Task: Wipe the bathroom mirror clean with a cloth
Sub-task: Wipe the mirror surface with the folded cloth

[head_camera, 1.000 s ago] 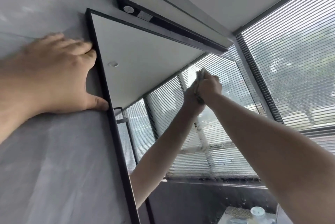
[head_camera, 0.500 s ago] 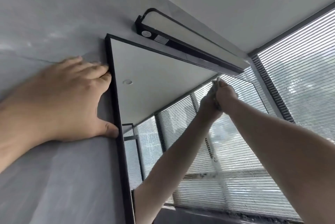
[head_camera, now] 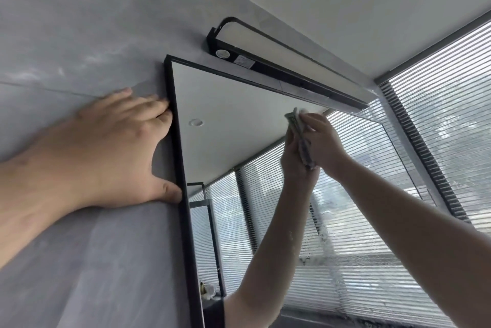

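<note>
The right grip (head_camera: 322, 141) holds the cloth (head_camera: 297, 125), pressing it on the mirror (head_camera: 233, 115) high on the glass, just under the lamp (head_camera: 279, 61). The left grip (head_camera: 114, 149) lies flat and open on the wall (head_camera: 79, 248), at the frame. I think the wet streaks (head_camera: 321, 237) lower down could dry into marks if the wiping misses them.

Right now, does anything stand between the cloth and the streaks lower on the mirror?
Nothing visible does. The right hand holds the cloth against the mirror near its top edge; the glass down to the streaks is bare. The left hand rests on the wall, beside the frame.
</note>
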A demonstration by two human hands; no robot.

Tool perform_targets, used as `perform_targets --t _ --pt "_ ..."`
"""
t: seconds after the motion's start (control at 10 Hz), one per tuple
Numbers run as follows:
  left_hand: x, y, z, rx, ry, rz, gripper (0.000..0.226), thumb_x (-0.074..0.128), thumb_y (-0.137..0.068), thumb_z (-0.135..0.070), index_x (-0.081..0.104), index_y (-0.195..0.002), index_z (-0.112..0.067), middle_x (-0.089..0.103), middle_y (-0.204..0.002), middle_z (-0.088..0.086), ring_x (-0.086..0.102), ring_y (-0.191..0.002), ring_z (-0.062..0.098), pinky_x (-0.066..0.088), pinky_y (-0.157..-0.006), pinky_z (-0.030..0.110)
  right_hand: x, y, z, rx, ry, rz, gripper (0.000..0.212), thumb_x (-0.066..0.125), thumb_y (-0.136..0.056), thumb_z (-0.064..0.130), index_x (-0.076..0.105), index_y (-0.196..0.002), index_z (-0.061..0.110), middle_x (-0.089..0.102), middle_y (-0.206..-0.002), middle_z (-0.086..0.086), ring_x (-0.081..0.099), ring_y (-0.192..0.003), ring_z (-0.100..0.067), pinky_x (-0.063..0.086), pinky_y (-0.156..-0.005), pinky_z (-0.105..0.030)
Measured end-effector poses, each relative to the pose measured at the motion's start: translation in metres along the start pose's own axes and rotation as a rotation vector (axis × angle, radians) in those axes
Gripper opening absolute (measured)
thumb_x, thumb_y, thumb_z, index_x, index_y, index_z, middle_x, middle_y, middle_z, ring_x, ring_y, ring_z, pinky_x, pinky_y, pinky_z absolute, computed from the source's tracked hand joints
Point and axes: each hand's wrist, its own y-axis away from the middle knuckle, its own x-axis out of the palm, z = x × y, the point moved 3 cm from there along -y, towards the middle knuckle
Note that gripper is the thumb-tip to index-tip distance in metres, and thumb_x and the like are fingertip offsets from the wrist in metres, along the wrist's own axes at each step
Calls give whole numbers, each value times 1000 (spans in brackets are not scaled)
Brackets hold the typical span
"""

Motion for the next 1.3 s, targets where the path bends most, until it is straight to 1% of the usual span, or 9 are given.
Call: perform_targets --t 0.1,0.2,0.3,0.4,0.7,0.9,1.0,1.2,1.3 --pt "14 -4 16 -11 -168 125 129 23 -59 -100 63 -121 6 61 -129 24 60 -119 39 25 -106 44 19 38 26 -311 208 10 33 54 -92 19 74 -118 21 63 -125 9 57 -118 -20 44 -102 -34" --pt "13 -4 15 -21 -146 144 130 13 -63 -99 63 -122 5 60 -131 23 60 -121 37 23 -107 42 19 26 24 -303 190 -100 32 52 -93 24 75 -115 19 67 -123 5 59 -114 -20 44 -103 -38" --pt "9 -1 15 -20 -209 84 129 11 -64 -99 62 -124 4 60 -132 22 60 -121 37 23 -107 42 2 -16 -2 -111 179 -111 32 55 -93 10 75 -116 19 68 -125 3 59 -118 -17 40 -111 -40" --pt "10 -1 14 -36 -200 122 129 10 -65 -98 61 -126 3 59 -134 21 59 -123 35 23 -108 42 -21 -56 -42 128 230 -118 36 55 -89 26 70 -119 39 66 -128 9 57 -125 -17 39 -114 -37" --pt "9 1 16 -35 -209 109 127 19 -64 -99 60 -128 3 58 -136 20 57 -125 35 24 -107 44 -17 -90 -47 173 147 -104 23 53 -91 36 69 -102 47 72 -105 3 68 -96 -24 52 -79 -31" --pt "4 2 13 -45 -204 148 127 29 -56 -96 58 -131 2 56 -139 19 55 -128 32 29 -112 41 19 -28 18 -91 168 161 40 50 -95 26 65 -113 58 54 -138 11 45 -135 -23 32 -117 -47" --pt "-3 3 11 -66 -171 185 133 25 -51 -97 49 -142 -3 45 -150 13 42 -140 26 25 -119 43 35 24 46 -183 224 196 38 44 -91 42 52 -114 71 51 -137 24 46 -131 -19 33 -114 -50" --pt "-12 15 -14 -122 -101 335 134 42 -57 -95 16 -156 -9 9 -165 9 6 -153 21 0 -124 40 35 108 73 -232 316 117 42 45 -97 32 62 -135 30 50 -140 18 42 -128 -14 30 -113 -36" --pt "-11 24 -27 -121 -132 423 140 40 -57 -98 0 -156 -7 -7 -165 10 -6 -153 21 -8 -123 40 26 115 53 -187 324 126 45 43 -94 38 63 -133 30 53 -144 10 46 -132 -21 36 -113 -46"
